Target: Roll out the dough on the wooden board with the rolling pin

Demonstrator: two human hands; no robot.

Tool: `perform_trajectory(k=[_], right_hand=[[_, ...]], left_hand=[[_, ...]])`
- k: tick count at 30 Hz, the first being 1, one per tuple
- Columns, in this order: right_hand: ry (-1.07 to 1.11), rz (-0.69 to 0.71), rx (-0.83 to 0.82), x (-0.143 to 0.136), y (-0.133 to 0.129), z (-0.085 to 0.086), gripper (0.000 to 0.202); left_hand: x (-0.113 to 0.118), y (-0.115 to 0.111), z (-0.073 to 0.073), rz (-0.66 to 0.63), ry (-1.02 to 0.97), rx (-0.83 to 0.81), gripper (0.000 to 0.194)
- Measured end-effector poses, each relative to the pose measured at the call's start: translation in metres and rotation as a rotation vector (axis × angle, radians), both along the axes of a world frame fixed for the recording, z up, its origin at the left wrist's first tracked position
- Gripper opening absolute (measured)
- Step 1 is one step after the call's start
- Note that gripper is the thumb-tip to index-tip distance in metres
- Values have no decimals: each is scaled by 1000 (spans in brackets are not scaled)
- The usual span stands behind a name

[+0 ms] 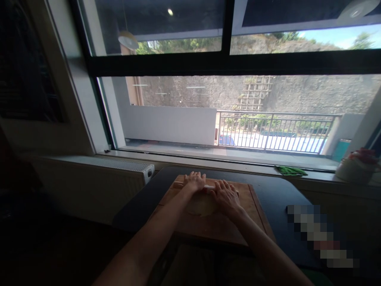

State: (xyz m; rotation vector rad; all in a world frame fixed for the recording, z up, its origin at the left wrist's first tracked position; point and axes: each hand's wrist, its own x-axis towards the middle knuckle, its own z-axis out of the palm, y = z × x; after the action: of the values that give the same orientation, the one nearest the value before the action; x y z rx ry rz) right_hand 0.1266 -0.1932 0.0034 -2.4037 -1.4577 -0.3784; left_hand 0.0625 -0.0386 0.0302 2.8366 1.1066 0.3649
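Note:
A thin flat sheet of dough [202,205] lies on a wooden board [208,230]. Across its far side runs a light-coloured rolling pin [210,187], partly hidden under my hands. My left hand [195,180] rests on the left part of the pin with its fingers stretched forward, not wrapped round it. On the right part lies my right hand [226,196], palm down, fingers outstretched and somewhat spread. A short stretch of the pin shows between the two hands, and its left end sticks out past my left hand.
The board lies on a dark table [274,198] in front of a large window. A green cloth [291,171] and a pale container [357,169] sit on the sill. At the table's right is a pixelated item [321,234]. A white radiator [119,174] stands left.

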Motion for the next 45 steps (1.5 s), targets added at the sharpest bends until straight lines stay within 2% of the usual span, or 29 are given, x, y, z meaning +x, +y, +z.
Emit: perform_trajectory(k=[3, 7, 9, 12, 15, 21, 25, 27, 29, 35, 38, 41, 45], right_hand=[[-50, 63, 30, -11, -21, -7, 51], [-71, 109, 40, -17, -40, -8, 54], [-57, 104, 32, -14, -35, -2, 54], [-40, 79, -31, -4, -8, 11, 55], [-31, 77, -148, 5, 29, 21, 53], [-55, 236, -254, 12, 96, 32, 31], [-55, 324, -260, 8, 126, 35, 36], [-38, 351, -266, 6, 130, 34, 34], [-16, 365, -279, 8, 122, 30, 38], [-26, 429, -182, 24, 46, 12, 47], [-51, 426, -151, 26, 30, 9, 49], [-30, 407, -161, 22, 50, 14, 50], [19, 408, -244, 8, 108, 25, 50]], left_hand=[[-36, -17, -13, -47, -55, 89, 45], [-96, -44, -31, -129, -186, 305, 42], [-119, -56, -38, -119, -208, 360, 42], [-135, -68, -42, -94, -181, 403, 41], [-137, -74, -42, -67, -141, 416, 42], [-130, -73, -35, -13, -107, 418, 42], [-128, -72, -28, 14, -87, 379, 39], [-128, -73, -25, 25, -69, 365, 40], [-127, -76, -24, 35, -47, 363, 42], [-127, -89, -31, -48, -18, 346, 46], [-129, -89, -33, -82, -39, 315, 46], [-131, -86, -31, -76, -71, 265, 44], [-134, -80, -25, -15, -94, 227, 42]])
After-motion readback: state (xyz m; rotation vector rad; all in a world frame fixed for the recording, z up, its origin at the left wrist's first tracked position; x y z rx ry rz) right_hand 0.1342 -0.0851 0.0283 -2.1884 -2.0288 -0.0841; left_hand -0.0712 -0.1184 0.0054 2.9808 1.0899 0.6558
